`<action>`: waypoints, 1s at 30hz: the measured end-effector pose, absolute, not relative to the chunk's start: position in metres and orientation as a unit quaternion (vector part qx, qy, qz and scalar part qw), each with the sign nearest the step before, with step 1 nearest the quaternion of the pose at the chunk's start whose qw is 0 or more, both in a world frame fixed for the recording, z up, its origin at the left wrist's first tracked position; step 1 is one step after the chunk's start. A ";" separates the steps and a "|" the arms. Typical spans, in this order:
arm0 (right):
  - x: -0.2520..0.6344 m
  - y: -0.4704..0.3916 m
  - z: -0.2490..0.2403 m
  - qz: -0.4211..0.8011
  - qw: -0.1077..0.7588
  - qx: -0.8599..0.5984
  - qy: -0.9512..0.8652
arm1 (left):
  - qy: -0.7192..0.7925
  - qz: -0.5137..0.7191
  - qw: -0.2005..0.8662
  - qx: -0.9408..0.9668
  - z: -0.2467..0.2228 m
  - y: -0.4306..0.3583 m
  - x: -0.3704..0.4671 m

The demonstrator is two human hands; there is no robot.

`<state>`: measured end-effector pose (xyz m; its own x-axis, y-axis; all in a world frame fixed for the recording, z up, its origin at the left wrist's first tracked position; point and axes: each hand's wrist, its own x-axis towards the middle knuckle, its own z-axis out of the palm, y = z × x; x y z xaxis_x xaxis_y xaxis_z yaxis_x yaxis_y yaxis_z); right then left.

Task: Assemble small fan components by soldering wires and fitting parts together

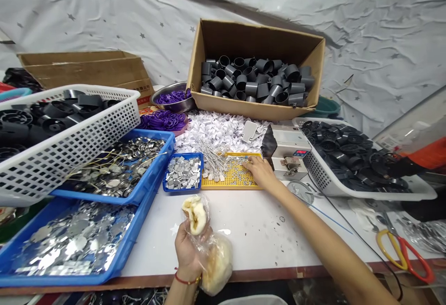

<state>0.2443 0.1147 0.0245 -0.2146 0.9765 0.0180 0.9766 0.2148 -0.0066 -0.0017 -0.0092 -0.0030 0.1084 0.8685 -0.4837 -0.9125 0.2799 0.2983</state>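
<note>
My left hand [188, 254] is closed around a clear plastic bag at the front edge of the table. Out of the bag's top shows a bitten bun [195, 216], pale with a brownish filling. A second round bun [219, 263] hangs lower in the same bag. My right hand [259, 171] reaches to the yellow tray [223, 184], its fingers stretched over small metal parts [239, 172] there. A bit of blue shows by the fingertips, too small to name. White wires with small end pieces [212, 158] lie over the tray's left part.
A small blue tray [183, 155] holds grey metal pieces. Larger blue trays [127, 254] and a white basket [104, 130] stand left. Behind are a cardboard box [244, 107] of dark cups and white pieces [216, 130]. Right are a machine [289, 140], another basket [322, 182] and scissors [406, 254].
</note>
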 end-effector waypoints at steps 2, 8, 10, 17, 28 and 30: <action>0.245 0.114 0.028 -0.005 0.011 -0.633 -0.774 | 0.308 0.592 0.744 -0.043 -0.005 -0.010 0.000; 0.254 0.098 0.028 0.021 -0.017 -0.624 -0.781 | 0.318 0.578 0.750 -0.029 -0.007 -0.011 -0.001; 0.257 0.094 0.026 0.023 -0.019 -0.629 -0.777 | 0.316 0.580 0.751 -0.027 -0.007 -0.010 0.000; 0.249 0.094 0.024 0.025 -0.013 -0.624 -0.781 | 0.309 0.597 0.740 -0.029 -0.010 -0.009 0.000; 0.250 0.096 0.017 0.019 -0.002 -0.633 -0.774 | 0.316 0.595 0.739 -0.035 -0.005 -0.010 0.001; 0.250 0.102 0.013 0.023 0.005 -0.634 -0.773 | 0.313 0.595 0.739 -0.038 -0.005 -0.010 0.001</action>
<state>0.2502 0.1016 0.0132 -0.1956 0.9804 -0.0215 0.9800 0.1946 -0.0413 0.0011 -0.0095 -0.0051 0.0962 0.8557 -0.5085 -0.9032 0.2897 0.3166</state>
